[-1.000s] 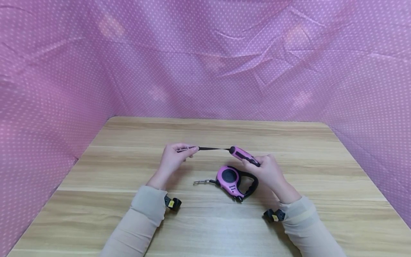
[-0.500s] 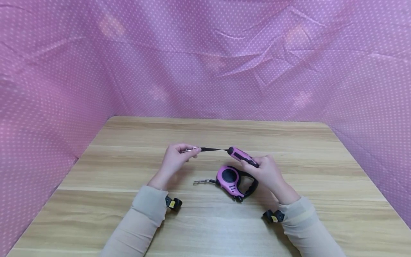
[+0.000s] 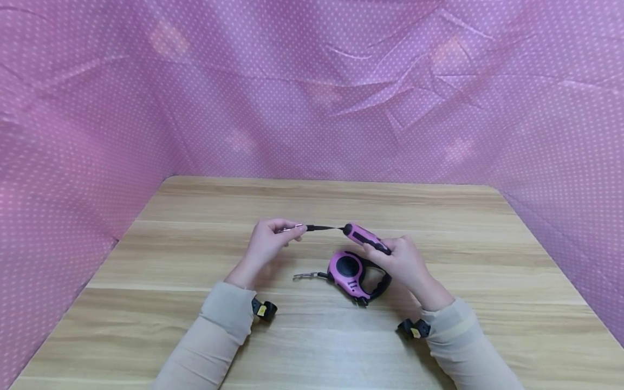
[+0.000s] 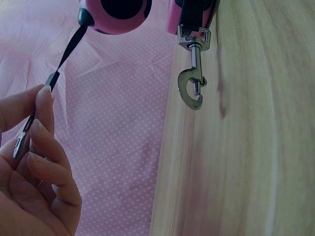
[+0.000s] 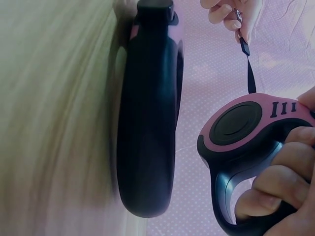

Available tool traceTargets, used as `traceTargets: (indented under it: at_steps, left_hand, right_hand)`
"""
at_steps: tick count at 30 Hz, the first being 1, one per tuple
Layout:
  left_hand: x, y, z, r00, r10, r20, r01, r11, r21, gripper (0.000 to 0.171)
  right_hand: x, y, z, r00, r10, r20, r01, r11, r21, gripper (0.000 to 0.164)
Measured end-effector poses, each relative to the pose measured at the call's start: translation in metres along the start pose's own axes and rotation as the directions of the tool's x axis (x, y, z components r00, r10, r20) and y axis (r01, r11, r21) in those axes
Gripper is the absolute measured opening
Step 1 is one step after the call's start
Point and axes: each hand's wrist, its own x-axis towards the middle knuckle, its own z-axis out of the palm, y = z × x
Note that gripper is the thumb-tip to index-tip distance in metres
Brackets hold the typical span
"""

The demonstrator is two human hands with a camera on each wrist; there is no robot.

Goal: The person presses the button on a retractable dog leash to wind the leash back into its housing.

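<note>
My right hand [image 3: 402,260] grips the black looped handle of a pink and black retractable dog leash [image 5: 236,123], its fingers through the loop. From that leash a short black strap [image 3: 322,228] stretches out to my left hand [image 3: 268,238]. Thumb and fingers of the left hand pinch the metal snap hook at the strap's end [image 4: 24,135], which they partly cover. A second pink and black retractable leash [image 3: 347,271] lies on the table between the forearms. Its own metal snap hook [image 4: 191,83] points left.
The wooden table [image 3: 312,352] spreads under both hands. Pink polka-dot cloth [image 3: 312,108] hangs behind it and along both sides. Each wrist wears a small black camera, one at the left cuff [image 3: 263,310] and one at the right cuff [image 3: 414,329].
The left hand has moved slightly right and the held leash slightly left, so the strap between them looks a little shorter. The leash on the table stays where it was.
</note>
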Motion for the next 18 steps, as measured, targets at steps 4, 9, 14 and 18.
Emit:
traceTargets:
  at_steps: [4, 9, 14, 18]
  left_hand:
    - [-0.0001, 0.0004, 0.0003, 1.0, -0.004, 0.011, 0.004, 1.0, 0.012, 0.03]
    - [0.0002, 0.001, 0.0014, 0.999, -0.007, 0.044, 0.006, 1.0, 0.025, 0.028]
    - [0.0004, 0.0014, 0.0018, 0.997, -0.019, 0.071, 0.018, 1.0, 0.023, 0.027]
    - [-0.0005, 0.002, 0.0013, 0.994, -0.015, 0.105, 0.013, 1.0, 0.021, 0.026]
  right_hand:
    - [0.0001, -0.0004, 0.0008, 1.0, 0.001, 0.004, -0.001, 1.0, -0.009, 0.047]
    - [0.0, 0.0, 0.0022, 1.0, 0.012, 0.002, -0.012, 1.0, -0.008, 0.046]
    - [0.0005, 0.0005, 0.0025, 1.0, 0.008, -0.008, -0.008, 1.0, -0.003, 0.046]
    - [0.001, 0.0009, 0.003, 1.0, -0.003, -0.015, 0.003, 1.0, -0.002, 0.046]
